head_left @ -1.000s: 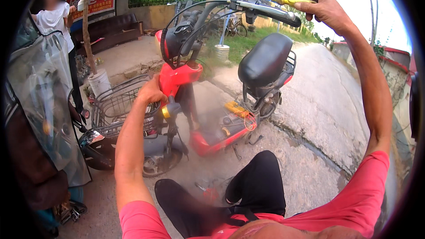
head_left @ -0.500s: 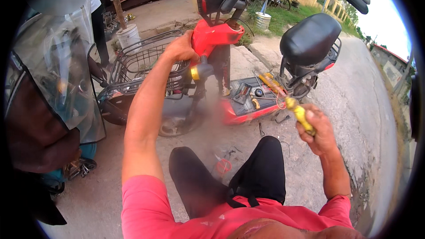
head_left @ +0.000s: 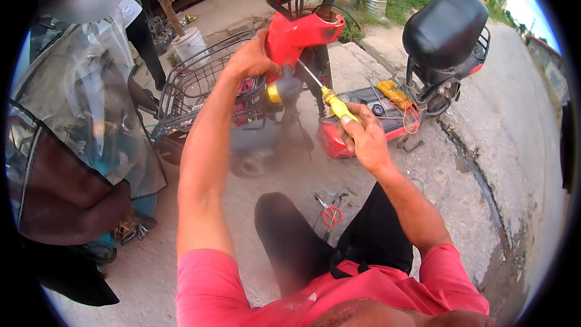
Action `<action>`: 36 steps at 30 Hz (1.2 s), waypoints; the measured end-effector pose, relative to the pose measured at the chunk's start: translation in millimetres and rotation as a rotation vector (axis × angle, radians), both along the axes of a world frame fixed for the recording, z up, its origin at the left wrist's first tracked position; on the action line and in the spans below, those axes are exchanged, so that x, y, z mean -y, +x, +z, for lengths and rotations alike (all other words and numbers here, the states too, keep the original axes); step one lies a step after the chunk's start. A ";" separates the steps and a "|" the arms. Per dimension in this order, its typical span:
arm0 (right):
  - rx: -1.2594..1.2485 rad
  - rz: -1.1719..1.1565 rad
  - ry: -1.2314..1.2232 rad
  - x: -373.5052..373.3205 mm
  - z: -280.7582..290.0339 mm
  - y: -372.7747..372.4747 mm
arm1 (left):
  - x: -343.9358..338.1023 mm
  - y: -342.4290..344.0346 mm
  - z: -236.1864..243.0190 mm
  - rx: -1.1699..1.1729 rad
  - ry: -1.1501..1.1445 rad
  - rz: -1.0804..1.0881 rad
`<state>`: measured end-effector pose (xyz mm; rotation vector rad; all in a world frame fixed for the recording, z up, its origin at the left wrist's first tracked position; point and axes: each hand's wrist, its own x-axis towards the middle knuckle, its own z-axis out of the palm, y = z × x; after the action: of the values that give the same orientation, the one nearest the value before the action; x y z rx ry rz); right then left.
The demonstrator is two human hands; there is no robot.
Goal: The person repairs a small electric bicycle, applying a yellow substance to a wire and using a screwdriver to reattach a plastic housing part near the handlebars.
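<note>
My left hand (head_left: 251,59) grips the left edge of the red front panel (head_left: 302,31) on an electric scooter's steering column, thumb in front and fingers partly hidden behind. In my right hand (head_left: 365,136) is a screwdriver (head_left: 336,105) with a yellow handle. Its thin metal shaft points up and left, and the tip meets the lower part of the panel; whether it sits in a screw I cannot tell. Just below my left hand is a dark round part with a yellow band (head_left: 273,92).
A wire basket (head_left: 200,75) stands left of the column. On the red footboard lie a yellow multimeter (head_left: 394,94) and loose parts, before the black seat (head_left: 446,29). Red-handled scissors (head_left: 331,213) lie between my knees. A scooter with a clear cover (head_left: 91,103) and a person stand left.
My right hand has swung left and upward with the screwdriver, bringing its tip to the red panel. The left hand keeps its grip. The whole view has shifted slightly.
</note>
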<state>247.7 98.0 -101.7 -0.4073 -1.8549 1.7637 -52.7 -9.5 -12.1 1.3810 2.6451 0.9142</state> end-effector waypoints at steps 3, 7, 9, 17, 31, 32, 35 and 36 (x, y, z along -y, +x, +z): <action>0.046 -0.042 0.061 5.4 1.1 -6.6 | 1.8 0.1 -2.2 0.006 -0.014 0.003; 0.061 -0.046 0.032 5.5 -8.0 -14.8 | -0.2 -0.9 -3.1 0.000 0.003 0.007; 0.055 -0.053 0.055 6.4 -11.2 -18.4 | -0.6 3.2 -0.6 0.010 0.000 0.021; 0.029 -0.070 0.120 11.5 -13.4 -24.5 | -0.8 3.3 -1.0 0.020 -0.002 0.014; -0.019 -0.083 0.102 11.4 -22.6 -28.6 | -2.5 -3.5 -6.1 -0.024 0.010 -0.007; -0.031 -0.076 0.086 11.1 -23.7 -29.7 | -2.4 -4.3 -6.5 -0.026 0.009 -0.004; -0.008 -0.076 0.123 12.8 -19.7 -29.1 | -1.7 -6.2 -7.6 -0.025 0.006 0.000; -0.006 -0.079 0.129 13.5 -18.8 -29.3 | -1.2 -6.6 -7.5 -0.024 0.006 0.001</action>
<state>218.4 84.5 -120.5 -0.4189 -1.9093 1.5813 -59.3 -8.3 -19.6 1.4014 2.6627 0.9116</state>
